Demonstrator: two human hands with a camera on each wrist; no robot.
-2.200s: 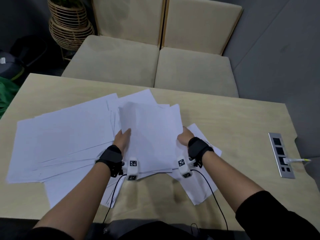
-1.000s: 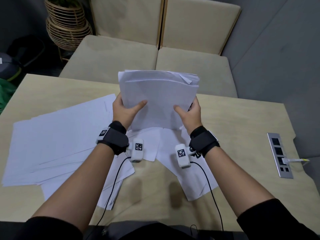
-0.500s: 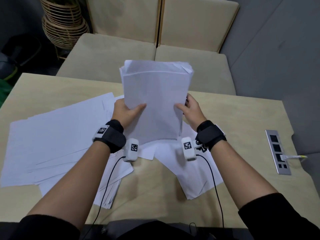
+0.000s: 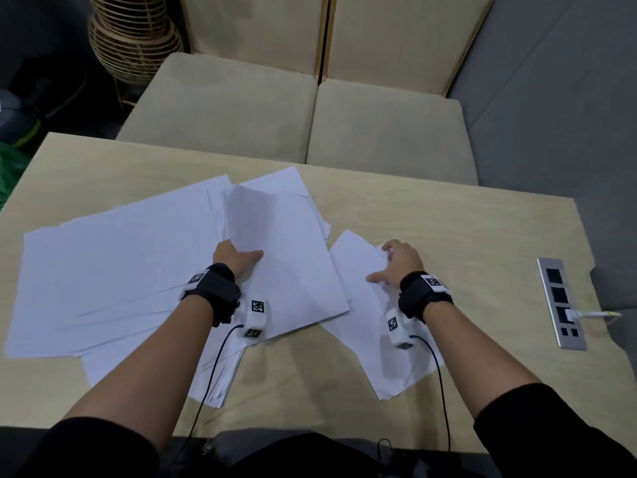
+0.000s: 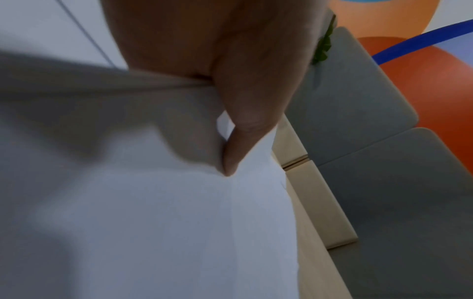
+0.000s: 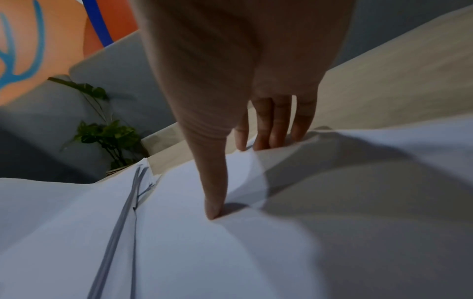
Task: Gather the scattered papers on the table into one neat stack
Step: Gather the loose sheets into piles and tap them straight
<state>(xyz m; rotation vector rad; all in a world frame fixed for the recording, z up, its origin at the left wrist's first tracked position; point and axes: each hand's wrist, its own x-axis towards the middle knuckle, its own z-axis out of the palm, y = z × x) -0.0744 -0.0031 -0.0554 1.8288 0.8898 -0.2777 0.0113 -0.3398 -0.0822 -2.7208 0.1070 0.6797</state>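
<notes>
The gathered stack of white papers [image 4: 289, 263] lies flat on the spread of scattered sheets [image 4: 113, 270], left of the table's middle. My left hand [image 4: 238, 262] grips the stack's left edge. Its thumb [image 5: 245, 129] lies on top of the stack [image 5: 166, 222], and its fingers are hidden below. To the right lies a loose sheet [image 4: 375, 332], apart from the stack. My right hand [image 4: 396, 263] holds that sheet's far corner: its thumb [image 6: 215, 192] presses the sheet [image 6: 256, 252] and its fingers [image 6: 271, 129] curl at the raised edge.
The wooden table [image 4: 465, 229] is bare to the right of the sheets. A metal socket panel [image 4: 562, 305] with a plugged cable is set near the right edge. Beige sofa seats [image 4: 310, 115] stand behind the table, with a wicker stand [image 4: 134, 46] at back left.
Both hands held the stack upright above the table; it now lies flat on the spread. The right hand let go and moved right to the loose sheet.
</notes>
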